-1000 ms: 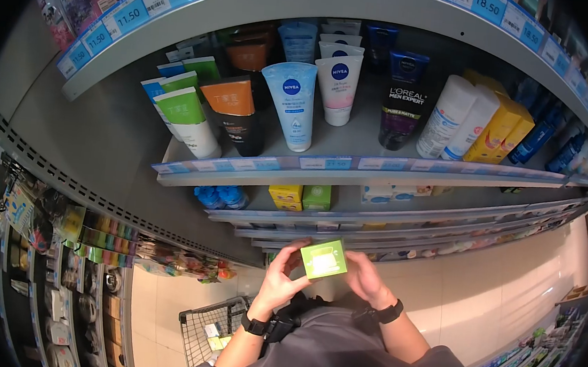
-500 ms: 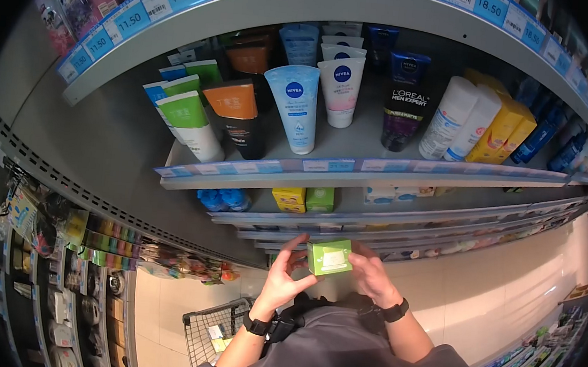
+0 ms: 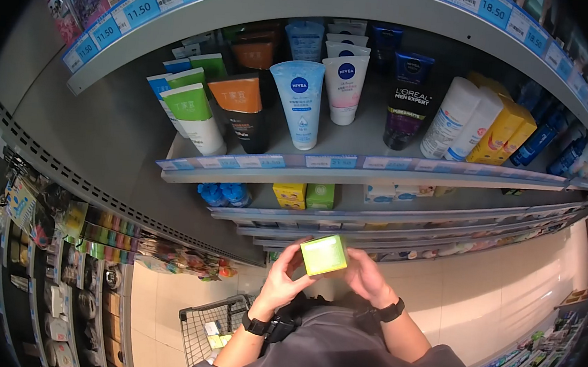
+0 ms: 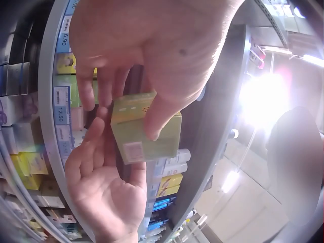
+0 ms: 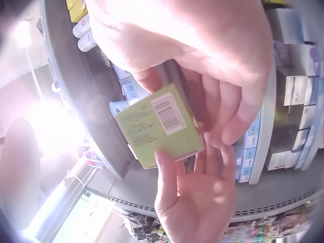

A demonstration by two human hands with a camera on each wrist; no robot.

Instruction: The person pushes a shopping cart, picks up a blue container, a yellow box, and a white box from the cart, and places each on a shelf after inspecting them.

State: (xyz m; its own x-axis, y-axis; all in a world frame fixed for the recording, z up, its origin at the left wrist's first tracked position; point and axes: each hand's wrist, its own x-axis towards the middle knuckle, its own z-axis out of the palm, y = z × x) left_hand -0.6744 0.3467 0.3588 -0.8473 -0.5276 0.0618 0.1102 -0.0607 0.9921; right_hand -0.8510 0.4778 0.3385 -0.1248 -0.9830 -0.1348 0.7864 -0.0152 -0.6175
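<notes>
A small green cardboard box (image 3: 324, 255) is held up before the body in the head view. My left hand (image 3: 279, 283) grips it from the left; in the left wrist view that thumb (image 4: 161, 119) presses on a pale green face of the box (image 4: 132, 136). Close at the box's right side is my right hand (image 3: 367, 279), its fingers loosely extended, palm visible in the left wrist view. The right thumb (image 5: 148, 80) is right at the box's edge in the right wrist view, where a printed barcode (image 5: 169, 112) shows on one face.
Ahead, a shelf (image 3: 354, 136) carries a blue tube (image 3: 297, 107), white spray cans (image 3: 446, 120) and other toiletries. Yellow (image 3: 289, 195) and green boxes (image 3: 320, 196) stand one level lower. At the lower left is a wire cart (image 3: 208, 323) containing small packages.
The box has turned in my left hand, showing a brighter face upward. My right fingers came onto its right side half a second ago and have since drawn back from the front.
</notes>
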